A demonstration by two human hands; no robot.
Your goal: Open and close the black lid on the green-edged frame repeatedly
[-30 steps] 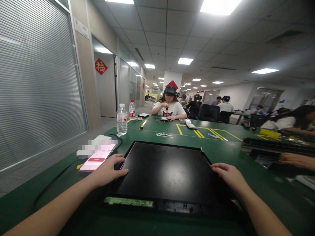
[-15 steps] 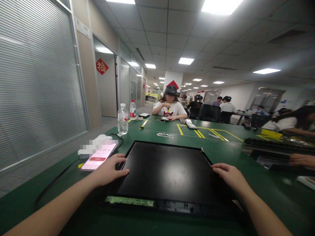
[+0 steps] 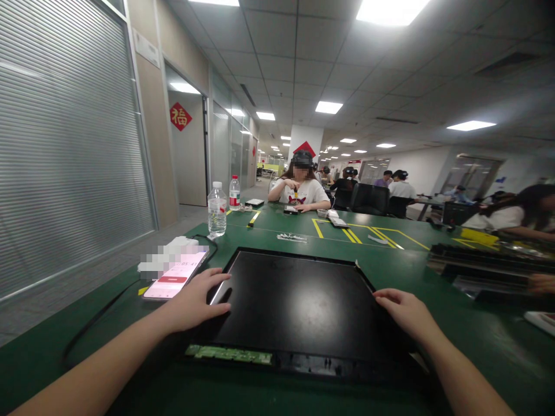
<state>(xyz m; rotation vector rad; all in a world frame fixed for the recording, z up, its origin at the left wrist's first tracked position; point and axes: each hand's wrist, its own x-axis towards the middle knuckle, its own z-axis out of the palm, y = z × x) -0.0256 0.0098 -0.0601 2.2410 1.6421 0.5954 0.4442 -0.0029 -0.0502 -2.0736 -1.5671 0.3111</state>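
A large black display panel (image 3: 286, 300) lies flat on the green table in front of me, with a green circuit board (image 3: 229, 353) along its near edge. My left hand (image 3: 202, 300) is at the panel's left edge. Its fingers are spread and bent slightly over the screen, and dark reflections show beneath their tips. At the opposite edge, my right hand (image 3: 405, 312) has its fingers together, gripping the frame's rim. Its lower fingers are hidden beneath the hand.
Left of the panel lies a phone (image 3: 177, 277) beside a black cable (image 3: 93, 320). A water bottle (image 3: 217, 211) stands behind it. White scraps (image 3: 292, 237) lie beyond the panel. A person (image 3: 299, 188) sits opposite; another person's hand (image 3: 541, 284) shows at right.
My left hand has shifted slightly inward and up, with its fingers lifted a little off the panel's edge. The right hand stays at the rim. The other person's hand at right has moved rightward.
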